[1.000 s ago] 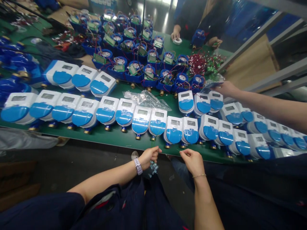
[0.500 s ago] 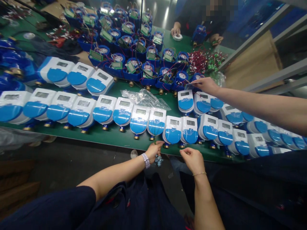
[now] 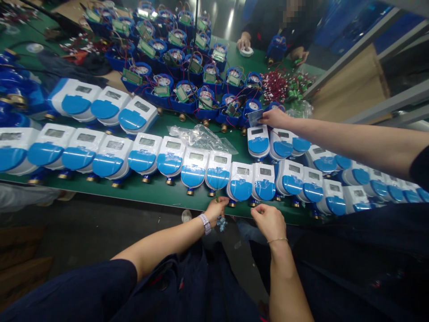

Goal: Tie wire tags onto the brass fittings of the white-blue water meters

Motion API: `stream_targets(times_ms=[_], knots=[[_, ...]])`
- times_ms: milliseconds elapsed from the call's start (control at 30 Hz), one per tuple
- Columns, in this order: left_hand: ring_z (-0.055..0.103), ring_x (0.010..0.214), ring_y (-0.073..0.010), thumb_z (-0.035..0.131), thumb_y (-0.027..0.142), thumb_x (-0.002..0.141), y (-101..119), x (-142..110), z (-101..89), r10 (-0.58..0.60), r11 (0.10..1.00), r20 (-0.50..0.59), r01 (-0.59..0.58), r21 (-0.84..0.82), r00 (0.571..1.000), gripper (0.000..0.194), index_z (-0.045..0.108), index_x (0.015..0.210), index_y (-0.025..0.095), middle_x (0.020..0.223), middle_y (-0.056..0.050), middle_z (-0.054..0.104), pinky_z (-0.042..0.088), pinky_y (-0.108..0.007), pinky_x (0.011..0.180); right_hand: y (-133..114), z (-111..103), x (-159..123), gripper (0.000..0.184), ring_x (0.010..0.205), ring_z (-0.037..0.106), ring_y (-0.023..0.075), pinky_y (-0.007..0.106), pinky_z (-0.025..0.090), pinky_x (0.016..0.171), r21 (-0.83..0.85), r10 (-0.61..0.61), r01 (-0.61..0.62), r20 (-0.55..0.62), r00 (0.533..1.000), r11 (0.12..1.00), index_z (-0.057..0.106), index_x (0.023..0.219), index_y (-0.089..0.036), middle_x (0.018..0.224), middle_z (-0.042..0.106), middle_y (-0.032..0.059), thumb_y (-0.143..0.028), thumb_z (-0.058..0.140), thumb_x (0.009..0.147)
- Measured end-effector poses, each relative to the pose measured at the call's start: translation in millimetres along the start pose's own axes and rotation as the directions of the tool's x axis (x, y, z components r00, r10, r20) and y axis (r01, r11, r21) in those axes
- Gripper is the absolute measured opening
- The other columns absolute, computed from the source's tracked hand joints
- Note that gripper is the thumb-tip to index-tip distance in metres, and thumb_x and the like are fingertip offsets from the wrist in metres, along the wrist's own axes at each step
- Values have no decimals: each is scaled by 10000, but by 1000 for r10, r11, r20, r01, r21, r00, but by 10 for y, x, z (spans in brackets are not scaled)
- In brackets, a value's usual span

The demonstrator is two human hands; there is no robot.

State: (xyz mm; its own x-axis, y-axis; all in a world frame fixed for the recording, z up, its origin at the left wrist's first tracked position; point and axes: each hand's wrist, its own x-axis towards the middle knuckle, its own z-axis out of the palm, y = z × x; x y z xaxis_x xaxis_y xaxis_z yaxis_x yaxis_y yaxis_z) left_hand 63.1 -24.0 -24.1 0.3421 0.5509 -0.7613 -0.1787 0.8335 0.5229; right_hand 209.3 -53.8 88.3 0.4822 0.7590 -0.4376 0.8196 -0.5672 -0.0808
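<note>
Shifted left since the earlier frame, a co-worker's hand (image 3: 275,118) holds a card (image 3: 254,117) at right of centre. Lower middle, our left hand (image 3: 216,211) pinches a small blue-green bundle (image 3: 221,222) below the worktop (image 3: 144,193) edge, apart from our right hand (image 3: 268,222), whose grip we cannot tell, just before the bagged water meters (image 3: 241,183).
</note>
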Motion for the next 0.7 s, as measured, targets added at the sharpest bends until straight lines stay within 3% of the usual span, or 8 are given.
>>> stream_targets(times_ms=[333, 700], knots=[[270, 316, -34, 591, 270, 719, -3, -8, 18, 7, 1000, -7, -7, 1, 1000, 230, 544, 894, 129, 409, 113, 282, 243, -176, 354, -81, 1, 5, 232, 646, 594, 206, 256, 292, 490, -69, -35, 33, -34, 999, 997, 691, 687, -261, 652, 654, 47, -399, 504, 700], [292, 305, -35, 571, 247, 721, 0, 4, 43, 42, 998, -31, -41, 46, 999, 186, 544, 863, 130, 412, 96, 364, 236, -178, 349, -124, 91, -59, 258, 554, 545, 156, 232, 299, 485, 159, -165, 163, -5, 986, 974, 667, 645, -232, 565, 618, 12, -409, 494, 712]])
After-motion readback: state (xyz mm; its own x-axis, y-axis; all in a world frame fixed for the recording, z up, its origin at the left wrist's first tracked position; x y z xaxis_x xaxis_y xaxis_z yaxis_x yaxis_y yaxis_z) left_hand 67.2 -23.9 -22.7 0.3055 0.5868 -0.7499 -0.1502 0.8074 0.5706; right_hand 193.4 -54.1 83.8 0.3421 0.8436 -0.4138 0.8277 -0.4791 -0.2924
